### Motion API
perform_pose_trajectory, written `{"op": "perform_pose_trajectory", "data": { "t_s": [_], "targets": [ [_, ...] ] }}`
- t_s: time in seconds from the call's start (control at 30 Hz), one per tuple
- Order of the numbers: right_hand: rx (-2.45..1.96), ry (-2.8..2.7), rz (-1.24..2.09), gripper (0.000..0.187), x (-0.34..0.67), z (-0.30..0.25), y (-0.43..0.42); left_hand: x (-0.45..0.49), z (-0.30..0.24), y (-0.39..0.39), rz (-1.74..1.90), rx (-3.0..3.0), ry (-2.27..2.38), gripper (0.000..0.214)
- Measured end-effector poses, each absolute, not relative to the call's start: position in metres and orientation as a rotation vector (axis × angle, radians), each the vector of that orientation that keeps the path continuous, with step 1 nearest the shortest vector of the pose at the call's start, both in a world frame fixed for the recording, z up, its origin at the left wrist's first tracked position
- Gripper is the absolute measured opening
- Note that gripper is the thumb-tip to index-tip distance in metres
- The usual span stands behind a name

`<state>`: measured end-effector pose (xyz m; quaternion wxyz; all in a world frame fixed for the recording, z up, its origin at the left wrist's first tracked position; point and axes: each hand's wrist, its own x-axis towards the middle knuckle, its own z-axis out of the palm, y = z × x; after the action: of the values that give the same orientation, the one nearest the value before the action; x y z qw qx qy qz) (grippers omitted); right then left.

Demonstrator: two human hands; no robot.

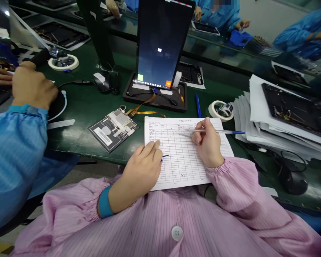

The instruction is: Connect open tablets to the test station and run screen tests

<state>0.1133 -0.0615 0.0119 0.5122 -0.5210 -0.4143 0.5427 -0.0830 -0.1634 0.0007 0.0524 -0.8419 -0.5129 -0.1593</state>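
Right hand: fingers clamped on one clear pen, its tip on the form's upper rows.
Left hand: fingers drawn together, resting on the form's left edge. A small blue tip shows beside them; whether it is gripped, I cannot tell.
Form: one ruled sheet at the near edge of the green bench, under both hands.
Pens: two. The second, a blue pen, lies just beyond the form.
Tape rolls: two, one near the form's far right corner and one at far left.
Circuit board: one, just left of the form.
Screen: one, upright and lit, behind the board.
Co-worker's hand: one, blue-sleeved, far left.
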Motion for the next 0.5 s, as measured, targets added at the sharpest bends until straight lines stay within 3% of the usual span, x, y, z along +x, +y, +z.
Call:
{"op": "perform_pose_trajectory", "data": {
  "t_s": [0.5],
  "targets": [
    [-1.055, -0.537, 1.238, 0.041, 0.135, 0.007, -0.048, -0.043, 0.017, -0.131, -0.264, -2.975, -1.383, 0.043]
  ]
}}
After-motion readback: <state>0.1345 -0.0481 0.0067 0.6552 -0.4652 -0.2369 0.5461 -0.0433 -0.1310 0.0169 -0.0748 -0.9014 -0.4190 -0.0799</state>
